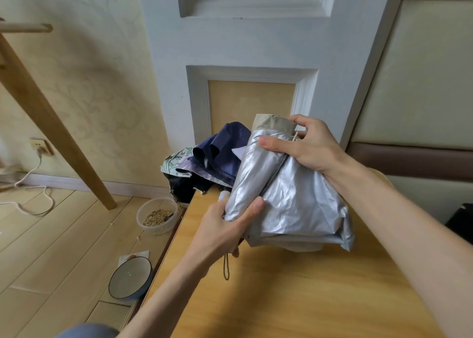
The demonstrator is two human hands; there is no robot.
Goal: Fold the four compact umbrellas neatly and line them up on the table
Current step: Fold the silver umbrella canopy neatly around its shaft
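A silver compact umbrella (289,196) with a beige outer edge is held above the wooden table (294,291), its canopy loose and partly gathered. My left hand (227,227) grips its lower handle end, from which a dark wrist loop hangs. My right hand (302,145) grips the upper end, thumb laid across the silver fabric. Behind it, at the table's far left corner, lies a heap of unfolded umbrellas: a navy one (220,153), a leaf-patterned one (176,161) and a dark one (181,186) hanging over the edge.
On the floor to the left of the table stand a plastic bowl of grain (156,216) and a dark round dish (130,278). A slanted wooden leg (51,122) and a white cable (33,191) lie further left. A panelled wall stands close behind the table.
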